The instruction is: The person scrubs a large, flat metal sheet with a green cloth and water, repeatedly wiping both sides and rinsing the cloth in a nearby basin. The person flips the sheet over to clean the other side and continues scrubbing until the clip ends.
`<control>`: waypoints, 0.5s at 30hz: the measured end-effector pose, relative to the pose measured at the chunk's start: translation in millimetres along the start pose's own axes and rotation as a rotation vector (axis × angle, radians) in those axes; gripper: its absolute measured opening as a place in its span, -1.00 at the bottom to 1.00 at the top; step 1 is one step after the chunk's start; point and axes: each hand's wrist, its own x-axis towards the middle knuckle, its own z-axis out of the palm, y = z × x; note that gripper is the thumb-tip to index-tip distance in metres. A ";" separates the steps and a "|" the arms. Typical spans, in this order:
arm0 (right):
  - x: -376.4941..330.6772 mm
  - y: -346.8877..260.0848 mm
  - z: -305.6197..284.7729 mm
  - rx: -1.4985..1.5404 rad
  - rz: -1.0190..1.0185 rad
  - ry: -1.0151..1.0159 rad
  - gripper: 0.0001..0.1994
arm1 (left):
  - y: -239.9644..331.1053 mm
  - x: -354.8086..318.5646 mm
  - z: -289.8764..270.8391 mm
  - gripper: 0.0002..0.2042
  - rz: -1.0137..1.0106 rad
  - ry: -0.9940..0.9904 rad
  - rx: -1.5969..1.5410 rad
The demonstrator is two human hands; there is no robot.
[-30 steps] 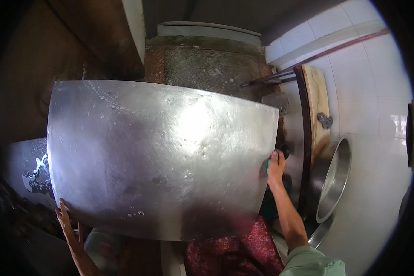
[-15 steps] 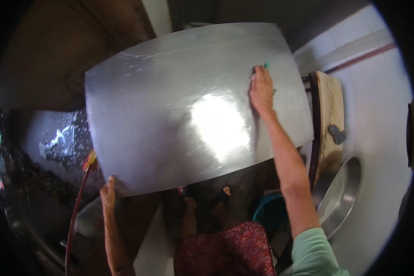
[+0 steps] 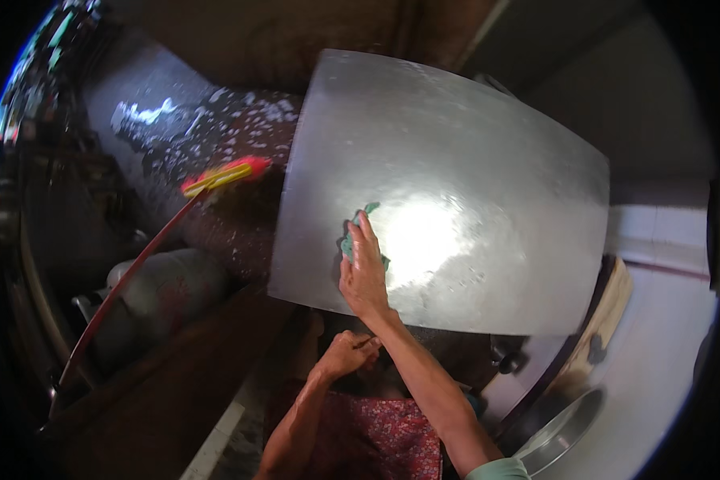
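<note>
A large, slightly wet metal sheet (image 3: 472,152) spreads before me, with a bright glare near its middle. My right hand (image 3: 364,276) presses a green scouring pad (image 3: 348,246) flat against it, close to the near left part. The pad sticks out past the fingertips and at the sides of the hand. Below the sheet's near edge, my left hand (image 3: 346,354) is curled closed beside my right forearm, off the metal. Whatever its fingers may hold is hidden.
A red-and-yellow broom (image 3: 228,176) with a long red handle leans at left, over a foamy wet floor (image 3: 192,128). A grey gas cylinder (image 3: 172,284) lies nearby. At right are a wooden board (image 3: 616,280), a dark scrubber (image 3: 597,350) and a metal basin (image 3: 568,432).
My right hand has moved with the pad from the sheet's right side to its near left. My left hand has let go of the near left corner and come in toward my body. The view has swung left.
</note>
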 end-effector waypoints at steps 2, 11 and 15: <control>2.5 -30.4 11.5 0.289 0.095 0.071 -0.57 | 36.4 -16.1 -32.2 -0.69 -0.056 0.099 -0.308; 66.5 -79.7 -53.9 0.916 0.544 -0.459 -0.48 | 135.6 6.2 -116.9 -0.83 0.101 0.302 -0.715; 106.0 -73.4 -72.7 0.601 0.413 -0.676 -0.56 | 145.5 8.5 -125.8 -0.87 0.252 0.520 -0.641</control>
